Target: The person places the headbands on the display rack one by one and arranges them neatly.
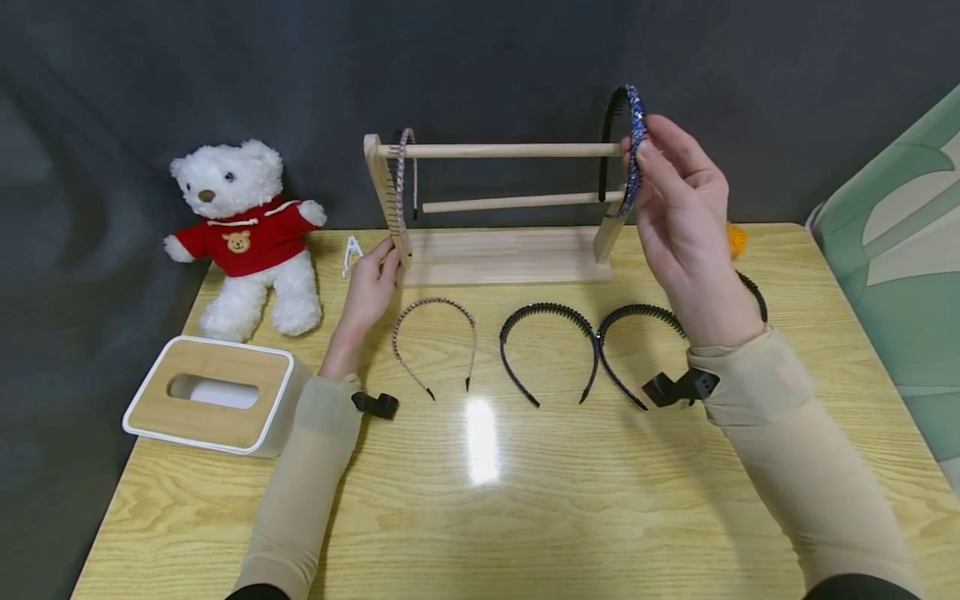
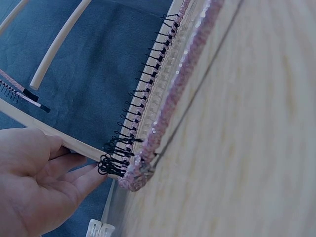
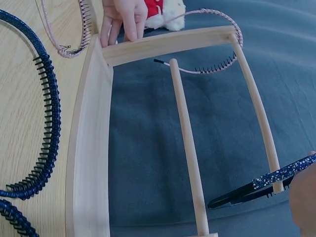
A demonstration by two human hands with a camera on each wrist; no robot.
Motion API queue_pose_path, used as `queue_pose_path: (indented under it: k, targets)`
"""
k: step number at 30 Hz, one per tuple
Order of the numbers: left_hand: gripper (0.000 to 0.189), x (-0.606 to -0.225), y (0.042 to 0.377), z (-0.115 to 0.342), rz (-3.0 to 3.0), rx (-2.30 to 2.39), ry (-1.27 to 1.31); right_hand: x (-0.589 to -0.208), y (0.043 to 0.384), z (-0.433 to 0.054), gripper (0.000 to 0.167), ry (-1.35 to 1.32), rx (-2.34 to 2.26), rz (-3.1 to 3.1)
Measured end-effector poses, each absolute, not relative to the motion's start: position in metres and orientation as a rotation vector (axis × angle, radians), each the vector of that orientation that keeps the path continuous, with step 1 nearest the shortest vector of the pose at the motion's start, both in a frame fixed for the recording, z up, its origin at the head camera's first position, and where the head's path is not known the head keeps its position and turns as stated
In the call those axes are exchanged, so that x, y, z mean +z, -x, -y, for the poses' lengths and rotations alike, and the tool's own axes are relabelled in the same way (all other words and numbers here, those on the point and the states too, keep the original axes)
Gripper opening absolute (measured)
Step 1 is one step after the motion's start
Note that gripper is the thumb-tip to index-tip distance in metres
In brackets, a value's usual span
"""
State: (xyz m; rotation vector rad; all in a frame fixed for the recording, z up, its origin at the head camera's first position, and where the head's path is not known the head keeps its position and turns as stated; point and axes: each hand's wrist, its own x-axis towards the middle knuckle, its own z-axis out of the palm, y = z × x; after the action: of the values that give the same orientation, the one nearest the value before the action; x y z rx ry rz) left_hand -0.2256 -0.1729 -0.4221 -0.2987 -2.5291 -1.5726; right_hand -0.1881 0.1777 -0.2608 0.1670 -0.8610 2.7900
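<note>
My right hand [image 1: 686,200] pinches a blue glittery headband [image 1: 636,125] between thumb and fingers. The headband hangs around the right end of the top rod [image 1: 510,151] of a wooden rack [image 1: 510,254]. At the rack's other side, my left hand [image 1: 372,285] grips the left post near its base; in the left wrist view the fingers wrap the post's edge [image 2: 81,148]. Over the top rod's left end hangs a pink headband [image 1: 401,175] with small teeth. The lower rod [image 3: 185,133] stops short of the left post.
On the table in front of the rack lie another pink headband [image 1: 435,302] and dark toothed headbands [image 1: 546,308]. A white teddy bear [image 1: 247,250] in red, a tissue box [image 1: 217,392] and a white clip [image 1: 351,254] are on the left. Something orange [image 1: 737,239] sits behind my right wrist.
</note>
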Motion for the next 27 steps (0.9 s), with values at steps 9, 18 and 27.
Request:
queue_pose_path:
  k: [9, 18, 27]
  targets:
    - [0.035, -0.42, 0.225, 0.174, 2.529, -1.547, 0.308, -0.264, 0.189, -0.164, 0.024, -0.188, 2.794, 0.896]
    - [0.035, -0.421, 0.225, 0.174, 2.538, -1.548, 0.293, -0.262, 0.194, -0.146, 0.024, -0.14, 2.83, 0.888]
    - [0.035, -0.423, 0.226, 0.172, 2.525, -1.553, 0.317, -0.262, 0.197, -0.131, 0.025, -0.119, 2.829, 0.917]
